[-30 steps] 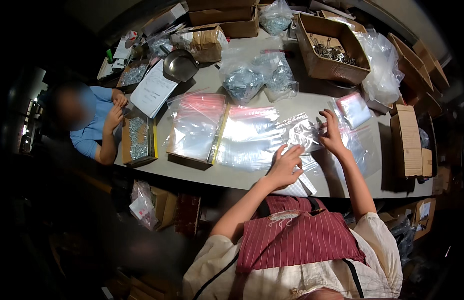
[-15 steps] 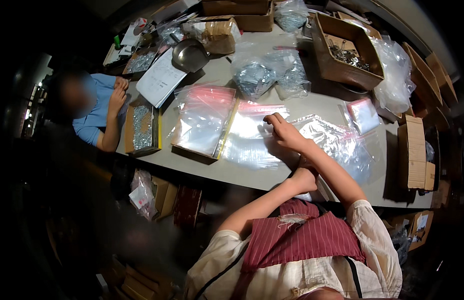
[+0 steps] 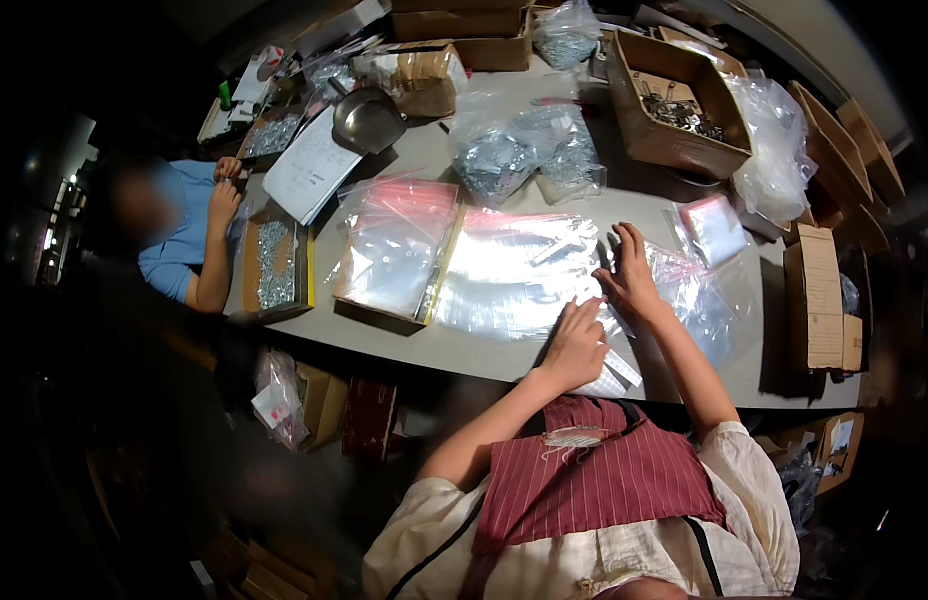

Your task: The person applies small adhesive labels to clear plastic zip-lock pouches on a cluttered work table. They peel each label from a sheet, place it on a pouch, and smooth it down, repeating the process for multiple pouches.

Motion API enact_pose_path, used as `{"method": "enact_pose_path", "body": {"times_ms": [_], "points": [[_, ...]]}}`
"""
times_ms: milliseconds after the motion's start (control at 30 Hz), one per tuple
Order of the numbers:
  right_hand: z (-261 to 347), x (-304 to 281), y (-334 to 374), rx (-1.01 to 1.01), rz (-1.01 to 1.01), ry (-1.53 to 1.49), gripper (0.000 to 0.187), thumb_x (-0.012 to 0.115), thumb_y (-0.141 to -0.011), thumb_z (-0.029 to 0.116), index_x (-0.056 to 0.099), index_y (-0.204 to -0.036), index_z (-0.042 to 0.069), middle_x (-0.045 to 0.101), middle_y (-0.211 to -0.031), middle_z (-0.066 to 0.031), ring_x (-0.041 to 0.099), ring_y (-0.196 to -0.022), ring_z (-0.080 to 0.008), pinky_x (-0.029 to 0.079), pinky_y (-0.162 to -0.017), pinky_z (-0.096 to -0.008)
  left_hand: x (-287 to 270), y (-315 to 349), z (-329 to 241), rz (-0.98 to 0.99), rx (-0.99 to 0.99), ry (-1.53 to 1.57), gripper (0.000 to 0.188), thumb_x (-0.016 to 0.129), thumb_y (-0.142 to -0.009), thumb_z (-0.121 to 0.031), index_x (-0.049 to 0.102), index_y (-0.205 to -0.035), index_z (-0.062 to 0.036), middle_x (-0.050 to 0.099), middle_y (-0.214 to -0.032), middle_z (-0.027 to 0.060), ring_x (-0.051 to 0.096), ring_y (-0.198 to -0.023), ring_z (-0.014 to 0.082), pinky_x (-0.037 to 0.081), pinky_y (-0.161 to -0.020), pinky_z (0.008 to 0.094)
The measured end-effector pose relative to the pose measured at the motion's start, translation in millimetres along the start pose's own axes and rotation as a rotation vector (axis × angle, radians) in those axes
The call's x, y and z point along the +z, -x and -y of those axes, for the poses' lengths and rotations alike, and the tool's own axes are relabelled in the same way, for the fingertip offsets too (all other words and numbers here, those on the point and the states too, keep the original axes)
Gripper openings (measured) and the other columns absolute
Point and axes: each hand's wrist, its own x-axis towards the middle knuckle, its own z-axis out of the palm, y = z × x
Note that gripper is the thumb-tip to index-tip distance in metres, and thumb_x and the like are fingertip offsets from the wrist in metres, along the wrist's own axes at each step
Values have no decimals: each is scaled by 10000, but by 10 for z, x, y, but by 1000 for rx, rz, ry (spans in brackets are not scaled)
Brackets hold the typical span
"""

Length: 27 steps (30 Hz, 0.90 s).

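Note:
A spread of clear zip bags [image 3: 494, 275] lies flat and overlapping on the table in front of me. My left hand [image 3: 576, 345] rests on its near right corner with the fingers stretched out. At its right edge, my right hand [image 3: 632, 278] has its fingers apart, with nothing visible in its grasp. Beside my left wrist, at the table's front edge, are white paper strips [image 3: 616, 368], partly covered by that hand. More clear bags [image 3: 709, 310] lie to the right of my right forearm. Left of the spread, a shallow box [image 3: 424, 308] holds a stack of red-topped zip bags [image 3: 404, 235].
Bags of metal parts [image 3: 499, 160] and a metal scoop [image 3: 369, 122] stand farther back. A carton of metal pieces [image 3: 684, 150] is at the back right. On the left, a co-worker in a blue sleeve [image 3: 189, 200] sits near a box of small hardware [image 3: 276, 262].
My right hand has moved rightward off the bag spread to its right edge. My left hand has come out from under the right forearm onto the near corner. The view has shifted slightly.

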Motion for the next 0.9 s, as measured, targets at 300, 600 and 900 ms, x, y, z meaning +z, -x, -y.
{"method": "enact_pose_path", "body": {"times_ms": [300,600,900], "points": [[-362,-407,212,8,-162,221,699,777,-746,64,460,-1365,-4,492,-1355,-242,505,-1236,-438,432,-1049,-465,-67,26,164,148,-64,-195,132,676,-796,-131,641,-836,-10,419,-1521,203,227,-1466,480,48,-1147,736],[332,380,-362,-94,301,-135,335,671,-779,43,538,-1087,28,660,-973,-182,656,-900,-386,535,-764,-439,-46,-44,43,281,-117,-285,193,652,-862,-237,686,-914,-55,627,-974,108,535,-1106,342,82,-1140,730],[38,259,-166,140,183,240,576,742,-801,181,447,-1254,-16,671,-878,-223,667,-857,-413,526,-727,-482,-63,72,20,11,-81,-204,151,701,-819,-169,635,-864,-41,520,-1389,217,407,-1372,403,140,-1168,669]]}}
